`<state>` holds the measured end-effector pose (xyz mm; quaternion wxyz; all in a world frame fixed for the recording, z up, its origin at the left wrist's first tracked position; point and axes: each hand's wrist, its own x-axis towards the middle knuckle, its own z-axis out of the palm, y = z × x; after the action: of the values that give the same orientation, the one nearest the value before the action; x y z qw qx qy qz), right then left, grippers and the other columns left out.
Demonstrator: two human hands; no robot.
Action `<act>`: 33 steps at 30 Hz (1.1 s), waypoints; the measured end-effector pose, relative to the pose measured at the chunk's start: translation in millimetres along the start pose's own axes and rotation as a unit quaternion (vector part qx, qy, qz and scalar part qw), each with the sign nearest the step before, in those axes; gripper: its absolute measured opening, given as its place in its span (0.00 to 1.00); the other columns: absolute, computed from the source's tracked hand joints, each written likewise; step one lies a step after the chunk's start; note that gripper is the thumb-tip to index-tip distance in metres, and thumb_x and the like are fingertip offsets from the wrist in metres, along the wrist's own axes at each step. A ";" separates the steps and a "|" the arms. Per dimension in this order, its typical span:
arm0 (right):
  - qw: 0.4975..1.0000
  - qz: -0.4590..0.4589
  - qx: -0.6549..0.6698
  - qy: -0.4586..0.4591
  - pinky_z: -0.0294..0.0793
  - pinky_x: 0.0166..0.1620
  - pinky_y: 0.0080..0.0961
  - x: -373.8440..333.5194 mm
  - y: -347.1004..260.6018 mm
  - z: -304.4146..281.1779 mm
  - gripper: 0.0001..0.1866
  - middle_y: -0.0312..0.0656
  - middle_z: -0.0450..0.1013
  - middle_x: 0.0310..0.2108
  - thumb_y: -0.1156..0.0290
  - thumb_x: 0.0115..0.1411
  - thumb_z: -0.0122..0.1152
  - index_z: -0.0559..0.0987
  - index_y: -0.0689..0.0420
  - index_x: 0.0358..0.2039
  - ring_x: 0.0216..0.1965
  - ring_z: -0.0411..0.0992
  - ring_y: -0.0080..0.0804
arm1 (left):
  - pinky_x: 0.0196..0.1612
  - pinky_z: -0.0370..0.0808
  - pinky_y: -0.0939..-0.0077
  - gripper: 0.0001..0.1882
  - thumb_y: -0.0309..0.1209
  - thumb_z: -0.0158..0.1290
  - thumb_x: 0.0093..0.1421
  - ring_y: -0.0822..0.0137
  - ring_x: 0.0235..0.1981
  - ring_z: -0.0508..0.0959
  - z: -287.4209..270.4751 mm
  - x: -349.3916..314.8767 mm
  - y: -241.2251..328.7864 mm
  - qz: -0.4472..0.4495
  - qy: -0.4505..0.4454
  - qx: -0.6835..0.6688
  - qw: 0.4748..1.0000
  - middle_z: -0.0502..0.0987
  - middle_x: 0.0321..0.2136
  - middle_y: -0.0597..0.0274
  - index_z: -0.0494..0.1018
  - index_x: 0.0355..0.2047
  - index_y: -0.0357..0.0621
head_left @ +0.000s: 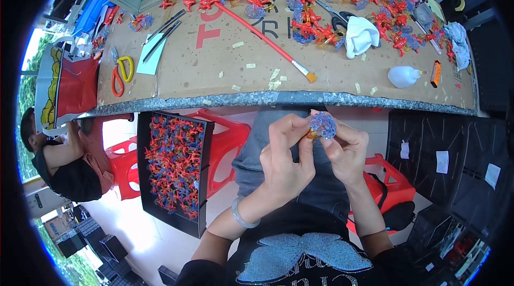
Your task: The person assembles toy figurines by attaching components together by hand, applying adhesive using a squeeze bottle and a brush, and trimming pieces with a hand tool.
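Note:
A small plastic figure with a clear blue, ruffled end and an amber part is held up over my lap, just off the table's front edge. My left hand pinches it from the left between thumb and fingers. From the other side my right hand grips it, the thumb pressed near the blue end. The fingers hide much of its body. Many similar red, blue and amber figures lie scattered along the far side of the cardboard-covered table.
On the table lie a red-handled paintbrush, yellow-and-red scissors, tweezers, a white cloth, a squeeze bottle and an orange lighter. A black crate full of figures stands left, near a seated person.

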<state>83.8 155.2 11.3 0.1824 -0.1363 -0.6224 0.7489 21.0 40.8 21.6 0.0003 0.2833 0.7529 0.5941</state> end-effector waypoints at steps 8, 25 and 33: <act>0.996 0.058 0.057 -0.044 0.76 0.46 0.23 0.7 -4.9 -9.6 0.20 0.49 0.74 0.44 0.81 0.57 0.58 0.71 0.73 0.51 0.42 0.74 0.28 | 0.35 0.77 0.75 0.19 0.13 0.52 0.54 0.59 0.35 0.83 -7.9 0.6 -5.1 -0.041 -0.051 -0.055 0.996 0.79 0.36 0.49 0.60 0.45 0.33; 1.000 -0.013 0.002 -0.020 0.71 0.39 0.20 -4.2 2.9 -7.0 0.13 0.48 0.76 0.37 0.81 0.58 0.57 0.78 0.71 0.44 0.35 0.72 0.27 | 0.36 0.77 0.72 0.25 0.11 0.50 0.52 0.54 0.35 0.82 -12.1 5.3 7.6 -0.011 -0.063 0.010 0.998 0.79 0.34 0.45 0.60 0.51 0.34; 0.997 -0.065 -0.028 -0.007 0.72 0.39 0.23 -8.7 2.3 -6.2 0.12 0.49 0.78 0.35 0.81 0.56 0.58 0.79 0.70 0.41 0.33 0.73 0.30 | 0.35 0.78 0.72 0.24 0.11 0.51 0.52 0.54 0.33 0.82 -12.0 4.4 15.3 0.036 -0.049 0.045 0.997 0.79 0.33 0.46 0.61 0.50 0.32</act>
<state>94.0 156.5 7.7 0.2225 -0.0950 -0.6522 0.7184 19.8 34.0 40.3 0.0029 0.3385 0.7673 0.5447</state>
